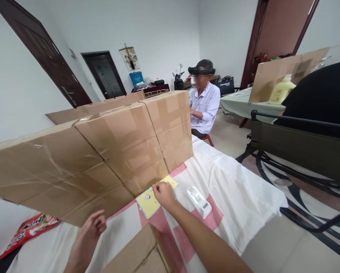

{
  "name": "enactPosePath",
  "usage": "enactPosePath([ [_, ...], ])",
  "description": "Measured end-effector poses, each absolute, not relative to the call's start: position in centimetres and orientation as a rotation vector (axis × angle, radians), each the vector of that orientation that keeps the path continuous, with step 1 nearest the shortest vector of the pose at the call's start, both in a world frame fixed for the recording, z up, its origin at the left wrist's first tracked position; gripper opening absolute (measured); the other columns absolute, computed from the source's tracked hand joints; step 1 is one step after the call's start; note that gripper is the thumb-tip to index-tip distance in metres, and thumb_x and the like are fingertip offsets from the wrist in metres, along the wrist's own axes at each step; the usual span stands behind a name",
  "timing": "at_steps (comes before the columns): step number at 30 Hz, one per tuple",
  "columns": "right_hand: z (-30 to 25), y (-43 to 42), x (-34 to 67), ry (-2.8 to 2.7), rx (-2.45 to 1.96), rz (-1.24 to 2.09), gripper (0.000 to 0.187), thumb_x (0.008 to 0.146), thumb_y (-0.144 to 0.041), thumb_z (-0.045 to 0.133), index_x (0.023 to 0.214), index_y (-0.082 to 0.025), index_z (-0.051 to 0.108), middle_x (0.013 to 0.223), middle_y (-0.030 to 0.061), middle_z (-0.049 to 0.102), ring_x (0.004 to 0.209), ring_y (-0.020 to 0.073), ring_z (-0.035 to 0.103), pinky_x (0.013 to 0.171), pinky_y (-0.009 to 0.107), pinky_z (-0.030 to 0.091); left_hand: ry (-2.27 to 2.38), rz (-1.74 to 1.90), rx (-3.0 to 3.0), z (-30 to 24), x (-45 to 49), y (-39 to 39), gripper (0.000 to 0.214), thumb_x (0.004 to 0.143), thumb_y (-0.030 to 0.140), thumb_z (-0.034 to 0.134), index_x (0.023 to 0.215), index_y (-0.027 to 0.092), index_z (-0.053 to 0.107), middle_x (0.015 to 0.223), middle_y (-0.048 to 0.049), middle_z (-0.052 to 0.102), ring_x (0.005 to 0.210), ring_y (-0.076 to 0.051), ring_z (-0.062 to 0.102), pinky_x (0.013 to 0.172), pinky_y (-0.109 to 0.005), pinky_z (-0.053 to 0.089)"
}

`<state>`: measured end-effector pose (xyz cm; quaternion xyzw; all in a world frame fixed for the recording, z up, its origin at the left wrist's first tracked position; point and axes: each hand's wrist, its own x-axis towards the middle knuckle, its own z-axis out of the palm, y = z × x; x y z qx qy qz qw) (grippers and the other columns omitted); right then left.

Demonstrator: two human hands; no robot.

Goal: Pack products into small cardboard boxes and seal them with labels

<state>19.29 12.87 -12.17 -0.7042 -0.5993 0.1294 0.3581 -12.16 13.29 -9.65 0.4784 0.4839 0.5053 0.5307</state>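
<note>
A yellow sheet [148,204] with small marks and a little pale piece on it lies on the tabletop, against the foot of a cardboard box wall [130,148]. My right hand [164,194] is over the right part of this sheet, its fingers closed in a pinch; whatever is between the fingertips is too small to make out. To the left, in front of the boxes, my left hand [90,232] is raised with curled fingers, and I cannot see what they hold, if anything. A white tape dispenser [199,201] rests right of my right hand.
A cardboard box [138,252] is close in front of me. A red packet [30,230] lies at the left. Beyond the box wall sits a person [205,100] in a light shirt. A dark folding chair [301,151] and a yellow jug [281,90] are at the right.
</note>
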Motion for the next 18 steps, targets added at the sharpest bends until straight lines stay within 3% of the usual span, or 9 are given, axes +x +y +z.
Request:
enactPosePath([
  [4, -12.0, 12.6, 19.5, -1.533, -1.790, 0.335, 0.040, 0.106, -0.029, 0.047, 0.072, -0.019, 0.066, 0.076, 0.0031, 0.072, 0.073, 0.0166, 0.062, 0.075, 0.029, 0.032, 1.131, 0.991, 1.376, -10.0, -5.8, 16.0, 0.060, 0.074, 0.072, 0.070, 0.102, 0.019, 0.070, 0.070, -0.0013, 0.060, 0.060, -0.015, 0.047, 0.056, -0.027, 0.040],
  [7, -12.3, 12.6, 19.5, -1.529, -1.797, 0.343, 0.035, 0.104, -0.025, 0.050, 0.074, -0.019, 0.068, 0.079, 0.0034, 0.074, 0.074, 0.0163, 0.063, 0.074, 0.028, 0.032, 1.149, 0.801, 1.774, -10.4, -2.7, 17.1, 0.061, 0.079, 0.072, 0.064, 0.106, 0.017, 0.070, 0.076, -0.0038, 0.066, 0.062, -0.017, 0.055, 0.061, -0.030, 0.046],
  [10, -12.5, 12.8, 19.5, -1.532, -1.803, 0.337, 0.031, 0.101, -0.025, 0.055, 0.074, -0.019, 0.069, 0.082, 0.0030, 0.075, 0.078, 0.0159, 0.064, 0.075, 0.028, 0.032, 1.097, 0.624, 2.207, -10.7, -1.4, 17.5, 0.052, 0.090, 0.061, 0.058, 0.121, 0.022, 0.070, 0.119, -0.0112, 0.072, 0.096, -0.025, 0.069, 0.084, -0.034, 0.055],
  [13, -12.5, 13.2, 19.4, -1.528, -1.814, 0.326, 0.032, 0.099, -0.026, 0.057, 0.069, -0.019, 0.067, 0.077, 0.0014, 0.073, 0.076, 0.0154, 0.063, 0.077, 0.028, 0.033, 1.066, 0.407, 2.472, -11.0, -1.1, 17.5, 0.049, 0.100, 0.052, 0.046, 0.142, 0.033, 0.061, 0.157, -0.0058, 0.052, 0.133, -0.025, 0.059, 0.102, -0.034, 0.053],
  [15, -12.6, 13.4, 19.4, -1.516, -1.822, 0.323, 0.035, 0.098, -0.027, 0.056, 0.065, -0.019, 0.065, 0.072, 0.0007, 0.071, 0.073, 0.0151, 0.061, 0.078, 0.029, 0.034, 1.037, 0.269, 2.555, -11.4, -1.0, 17.5, 0.051, 0.103, 0.050, 0.040, 0.150, 0.036, 0.054, 0.162, -0.0036, 0.047, 0.142, -0.024, 0.053, 0.112, -0.038, 0.047],
  [18, -12.8, 13.8, 19.2, -1.499, -1.828, 0.328, 0.036, 0.096, -0.027, 0.056, 0.061, -0.019, 0.062, 0.069, 0.0004, 0.070, 0.070, 0.0152, 0.061, 0.080, 0.029, 0.035, 1.029, 0.160, 2.617, -12.1, -0.8, 17.6, 0.050, 0.104, 0.047, 0.036, 0.149, 0.034, 0.055, 0.160, -0.0057, 0.049, 0.145, -0.026, 0.050, 0.122, -0.050, 0.036],
])
